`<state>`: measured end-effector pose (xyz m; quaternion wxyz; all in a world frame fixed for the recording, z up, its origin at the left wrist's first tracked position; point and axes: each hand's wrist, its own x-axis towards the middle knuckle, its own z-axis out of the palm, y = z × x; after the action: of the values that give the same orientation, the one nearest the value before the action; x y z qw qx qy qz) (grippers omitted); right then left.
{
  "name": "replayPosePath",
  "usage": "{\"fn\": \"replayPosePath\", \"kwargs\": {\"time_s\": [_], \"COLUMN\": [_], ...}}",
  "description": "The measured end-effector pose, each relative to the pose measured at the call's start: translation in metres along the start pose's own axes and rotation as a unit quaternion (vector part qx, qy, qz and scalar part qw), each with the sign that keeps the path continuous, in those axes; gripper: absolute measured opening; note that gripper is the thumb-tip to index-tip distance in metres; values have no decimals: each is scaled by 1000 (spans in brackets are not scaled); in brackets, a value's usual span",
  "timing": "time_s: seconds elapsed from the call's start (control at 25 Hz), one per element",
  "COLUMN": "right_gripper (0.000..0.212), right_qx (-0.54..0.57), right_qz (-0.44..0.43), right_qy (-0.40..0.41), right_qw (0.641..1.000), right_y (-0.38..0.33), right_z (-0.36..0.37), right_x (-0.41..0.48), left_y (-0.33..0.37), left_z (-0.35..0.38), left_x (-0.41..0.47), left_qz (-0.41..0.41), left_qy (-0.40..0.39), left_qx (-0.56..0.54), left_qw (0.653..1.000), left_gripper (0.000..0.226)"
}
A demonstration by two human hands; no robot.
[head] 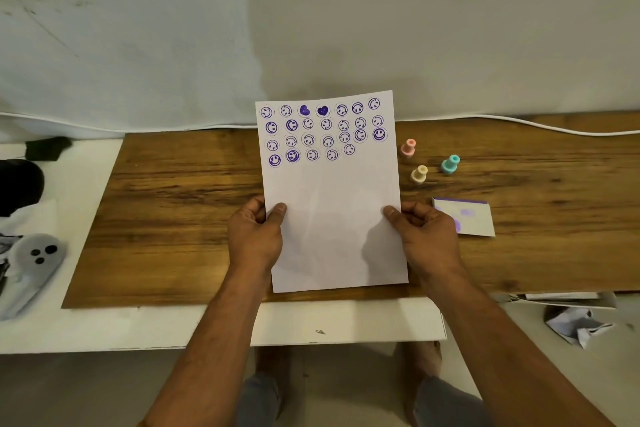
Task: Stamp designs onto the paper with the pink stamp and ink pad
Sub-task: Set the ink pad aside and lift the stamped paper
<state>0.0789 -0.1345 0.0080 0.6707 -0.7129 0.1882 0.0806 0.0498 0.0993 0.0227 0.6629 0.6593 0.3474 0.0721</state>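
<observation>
A white sheet of paper (332, 204) is held up tilted above the wooden board (180, 204), its upper half filled with several rows of purple smiley and heart stamps. My left hand (256, 236) pinches its left edge and my right hand (424, 236) pinches its right edge. The pink stamp (408, 148) stands upright on the board, right of the paper. The ink pad (465, 217), a white case with purple smears, lies just right of my right hand, partly hidden by it.
A yellow stamp (419, 174) and a teal stamp (450, 164) stand near the pink one. A grey controller (34, 260) and dark objects lie at the left on the white table (311, 322). Crumpled paper (578, 324) lies at the lower right. A white cable (519, 121) runs along the back.
</observation>
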Motion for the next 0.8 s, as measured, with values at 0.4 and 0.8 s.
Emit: {"fn": "replayPosePath", "kwargs": {"time_s": [0.4,0.8], "right_gripper": [6,20], "right_qx": [-23,-277], "right_qz": [-11,-68], "right_qy": [9,36], "right_qw": [1000,958], "right_y": [-2,4], "right_z": [1,4], "right_x": [-1,-2], "left_y": [-4,-16], "left_z": [0,0], "left_x": [1,-5], "left_qz": [44,115], "left_qy": [20,0], "left_qx": [42,351], "left_qw": [998,929], "left_gripper": [14,62]}}
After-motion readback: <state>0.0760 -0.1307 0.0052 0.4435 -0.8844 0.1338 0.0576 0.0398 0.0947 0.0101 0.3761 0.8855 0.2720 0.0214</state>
